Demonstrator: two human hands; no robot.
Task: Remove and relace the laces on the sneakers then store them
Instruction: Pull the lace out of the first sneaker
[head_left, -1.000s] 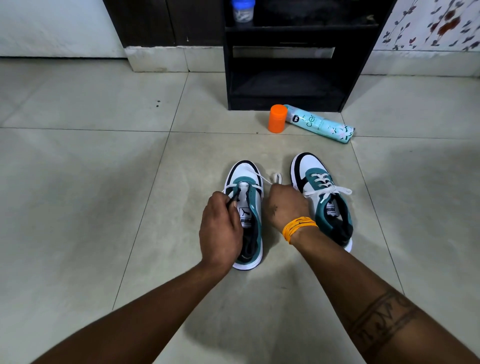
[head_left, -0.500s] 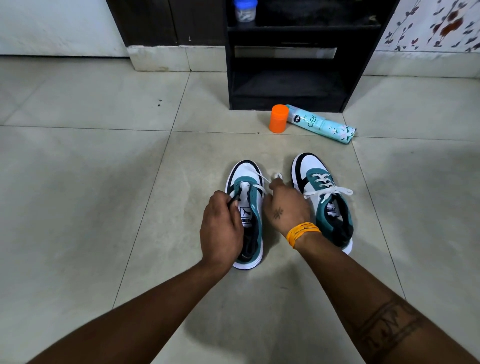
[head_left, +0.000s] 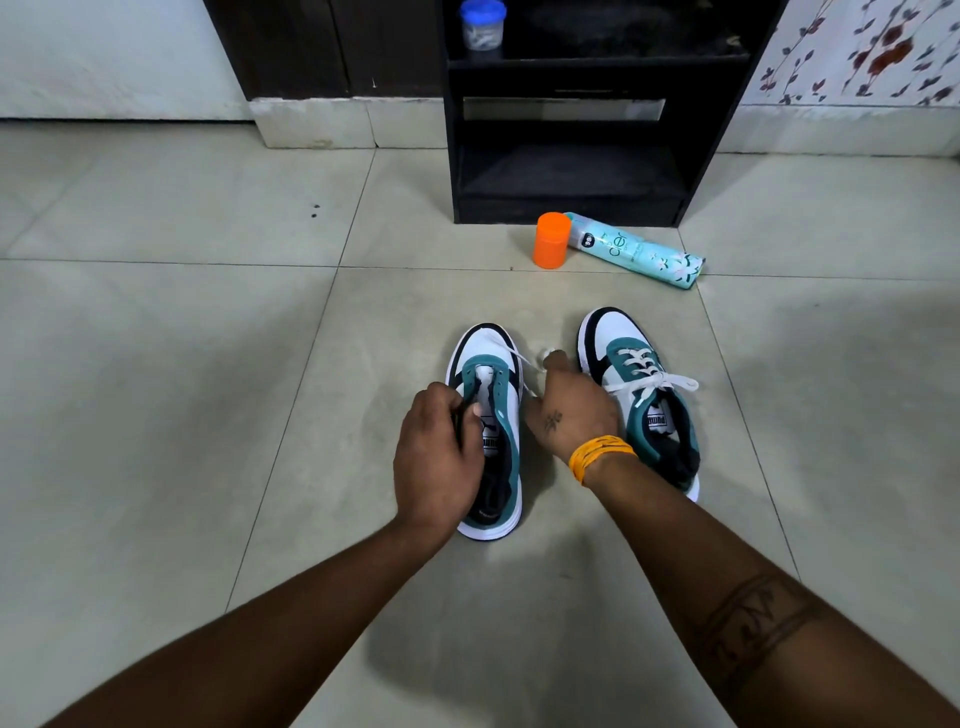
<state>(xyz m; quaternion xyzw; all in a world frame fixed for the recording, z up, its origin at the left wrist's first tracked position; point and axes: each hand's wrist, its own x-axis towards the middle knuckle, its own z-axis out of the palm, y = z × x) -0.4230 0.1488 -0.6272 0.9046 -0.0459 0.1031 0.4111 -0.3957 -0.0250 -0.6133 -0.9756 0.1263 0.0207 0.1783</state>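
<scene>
Two white, teal and black sneakers stand side by side on the tiled floor. The left sneaker (head_left: 496, 415) has almost no lacing left over its tongue; a white lace (head_left: 519, 357) runs from its front eyelets to the right. My left hand (head_left: 439, 460) grips this shoe's left side by the eyelets. My right hand (head_left: 569, 408), with an orange wristband, pinches the lace between the two shoes. The right sneaker (head_left: 641, 395) is fully laced and tied in a bow.
An orange cap (head_left: 551, 240) and a teal spray can (head_left: 636, 250) lie on the floor beyond the shoes. Behind them stands a black open shelf unit (head_left: 569, 171) with a small blue-lidded jar (head_left: 483, 25) on top. A wall runs along the back.
My right hand has moved forward and to the right, drawing the white lace out of the left sneaker's eyelets. My left hand stays on the shoe.
</scene>
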